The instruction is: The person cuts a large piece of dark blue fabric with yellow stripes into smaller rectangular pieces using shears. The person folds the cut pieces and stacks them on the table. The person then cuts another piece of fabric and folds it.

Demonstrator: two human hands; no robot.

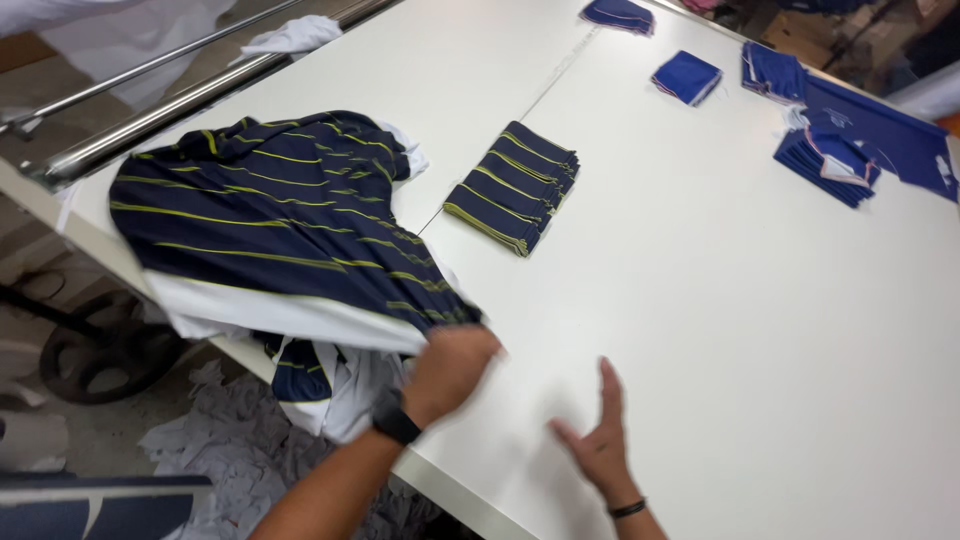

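1. The left hand (452, 372) is clenched on a corner of the striped navy fabric piece (270, 215) at the white table (720, 330) edge.
2. The right hand (598, 440), fingers spread and empty, rests on the table right of that fabric.
3. A stack of striped folded pieces (512, 186) lies beyond the fabric.

Left hand (448, 372) with black wristwatch (396, 424) gripped the corner of a navy, yellow-striped fabric piece (280, 215) left of centre, right hand (598, 440) lay flat and open on the white table (720, 300) at lower centre, stack of folded striped pieces (512, 187) sat at upper centre, blue folded pieces (830, 155) lay upper right.
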